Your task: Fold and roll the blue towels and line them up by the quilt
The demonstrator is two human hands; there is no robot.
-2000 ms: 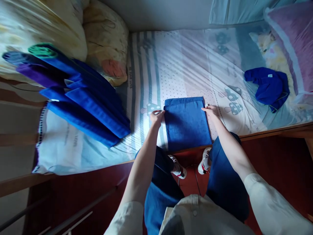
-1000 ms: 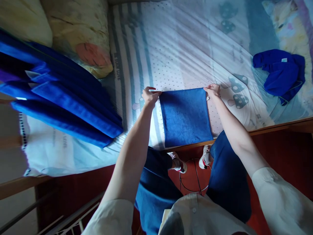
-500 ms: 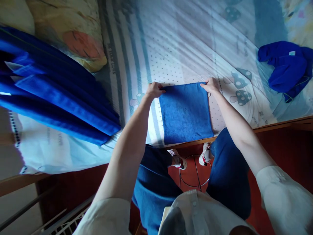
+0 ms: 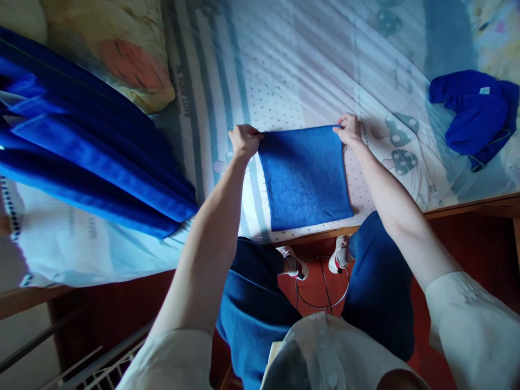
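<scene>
A square blue cloth [image 4: 306, 179] is spread out at the near edge of the bed, its near side close to the wooden frame. At its far left corner my left hand [image 4: 246, 141] pinches the fabric between thumb and fingers. My right hand [image 4: 349, 130] grips the far right corner in the same way. Between the two hands the far edge is stretched nearly straight, and it looks slightly lifted off the sheet.
Blue garments [image 4: 93, 135] lie in long folds on the left, beside a yellow patterned pillow [image 4: 138, 70]. A crumpled blue garment [image 4: 475, 114] rests at the right. The bed's wooden edge [image 4: 471, 211] runs in front of my knees, above a red floor [image 4: 455, 249].
Both hands have moved slightly away from me with the cloth's far corners. The whole cloth has shifted a little farther onto the bed, away from its edge.
</scene>
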